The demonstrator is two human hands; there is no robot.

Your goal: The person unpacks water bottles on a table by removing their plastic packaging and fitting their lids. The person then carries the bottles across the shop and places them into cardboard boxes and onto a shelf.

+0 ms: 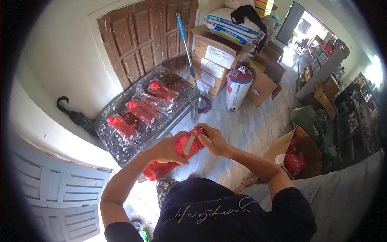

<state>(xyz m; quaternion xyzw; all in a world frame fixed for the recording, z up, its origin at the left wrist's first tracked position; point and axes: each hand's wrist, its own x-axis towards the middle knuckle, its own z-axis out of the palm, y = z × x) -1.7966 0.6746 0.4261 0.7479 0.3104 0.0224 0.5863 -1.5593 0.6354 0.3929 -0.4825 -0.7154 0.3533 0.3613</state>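
Observation:
In the head view, a red water bottle (158, 171) with a pale strap across its lid is held tilted in front of my body. My left hand (169, 148) wraps round the upper part of the bottle. My right hand (214, 141) closes on the lid end, thumb and fingers pressed against it. On the speckled dark table (105, 139) ahead lie three more red bottles in clear plastic: a near one (122, 128), a middle one (142, 112) and a far one (162, 91).
A blue-handled mop (183, 34) leans by the brown door (137, 38). Stacked cartons (211, 66) carry sacks (231, 26), and a white bag (238, 90) stands on the floor. To my right, an open carton (312, 155) holds red items. Shelves (350, 109) line the far right.

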